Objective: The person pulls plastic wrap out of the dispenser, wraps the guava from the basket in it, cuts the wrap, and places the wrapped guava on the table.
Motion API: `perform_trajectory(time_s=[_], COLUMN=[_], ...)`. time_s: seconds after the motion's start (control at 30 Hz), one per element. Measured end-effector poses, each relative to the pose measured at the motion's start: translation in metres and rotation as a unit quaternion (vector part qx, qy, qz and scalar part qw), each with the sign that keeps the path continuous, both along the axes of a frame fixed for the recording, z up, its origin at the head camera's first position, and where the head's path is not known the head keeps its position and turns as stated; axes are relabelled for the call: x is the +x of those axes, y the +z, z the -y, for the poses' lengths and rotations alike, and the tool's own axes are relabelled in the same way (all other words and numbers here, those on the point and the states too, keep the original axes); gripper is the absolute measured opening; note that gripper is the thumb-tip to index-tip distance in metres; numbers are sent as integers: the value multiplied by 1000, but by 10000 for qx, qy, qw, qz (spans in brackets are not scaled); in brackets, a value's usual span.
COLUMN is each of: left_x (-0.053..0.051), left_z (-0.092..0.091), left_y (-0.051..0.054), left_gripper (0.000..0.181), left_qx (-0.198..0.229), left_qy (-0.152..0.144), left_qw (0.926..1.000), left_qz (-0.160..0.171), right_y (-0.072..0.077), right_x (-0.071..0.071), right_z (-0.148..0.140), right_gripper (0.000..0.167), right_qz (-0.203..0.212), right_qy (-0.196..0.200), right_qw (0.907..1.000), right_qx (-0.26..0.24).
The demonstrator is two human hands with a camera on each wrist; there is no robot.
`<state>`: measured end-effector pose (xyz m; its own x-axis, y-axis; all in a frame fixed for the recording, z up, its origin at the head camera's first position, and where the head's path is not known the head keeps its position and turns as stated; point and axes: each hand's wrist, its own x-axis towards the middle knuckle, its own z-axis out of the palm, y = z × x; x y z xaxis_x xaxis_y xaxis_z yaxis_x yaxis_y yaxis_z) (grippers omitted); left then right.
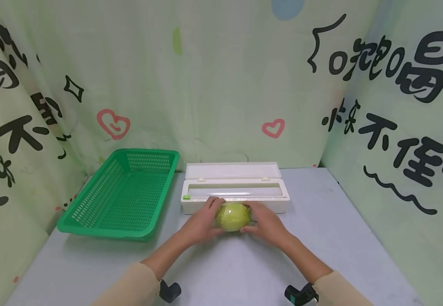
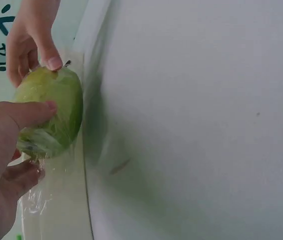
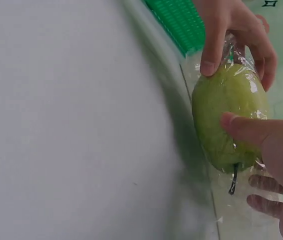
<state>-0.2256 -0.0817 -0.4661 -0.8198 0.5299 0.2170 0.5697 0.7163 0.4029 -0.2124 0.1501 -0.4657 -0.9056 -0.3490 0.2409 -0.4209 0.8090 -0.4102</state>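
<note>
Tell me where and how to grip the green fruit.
Probably hold the green fruit by its rounded body, from left and right, thumbs on the near side, as the left hand and right hand do. The middle bulges wide; the thin stem likely offers little grip.

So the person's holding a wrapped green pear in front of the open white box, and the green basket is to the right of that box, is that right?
Not quite: the green basket is to the left of the open white box, as the head view shows. The wrapped green pear is indeed held in front of that box.
</note>
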Motion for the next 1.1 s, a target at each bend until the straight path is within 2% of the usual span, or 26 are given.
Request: perform_trajectory(time_s=[0.1, 0.3, 0.4, 0.47, 0.53, 0.63, 0.73, 0.8, 0.83, 0.9, 0.97, 1.07, 1.1], left_x=[-3, -7, -9, -11, -12, -16, -21, -25, -26, -27, -26, -22, -21], left_z=[4, 9, 9, 8, 7, 7, 7, 7, 7, 7, 7, 4, 3], left_y=[9, 23, 28, 30, 32, 34, 36, 38, 39, 41, 43, 45, 45], left_gripper=[77, 67, 58, 52, 49, 45, 42, 40, 40, 42, 43, 48, 52], left_qx=[241, 660, 865, 978, 1054, 1203, 1492, 1651, 1703, 1676, 1675, 1452, 1337], left_qy=[30, 77, 129, 182, 240, 301, 451, 597, 662, 763, 610, -32, -296], left_qw=[9997, 9974, 9953, 9943, 9939, 9921, 9853, 9799, 9784, 9803, 9839, 9851, 9837], left_qz=[32, -293, -415, -382, -226, 195, 698, 947, 965, 709, 150, -925, -1162], right_y=[9, 28, 33, 35, 36, 36, 36, 36, 37, 39, 41, 45, 46], right_x=[-3, -8, -10, -12, -13, -13, -13, -14, -15, -18, -20, -22, -22], right_z=[-5, -7, -4, 0, 4, 8, 11, 12, 12, 12, 11, 10, 10], right_gripper=[75, 66, 56, 51, 55, 75, 95, 96, 95, 92, 91, 89, 87], right_qz=[-93, -369, -647, -905, -1166, -1400, -1320, -1130, -1034, -809, -589, -247, -146], right_qy=[-11, 46, 165, 254, 346, 434, 430, 367, 332, 265, 240, 195, 204], right_qw=[9999, 9982, 9956, 9937, 9917, 9892, 9899, 9926, 9938, 9964, 9979, 9991, 9992], right_qx=[-75, -469, -655, -608, -406, 22, 279, 265, 225, 38, -125, -280, -298])
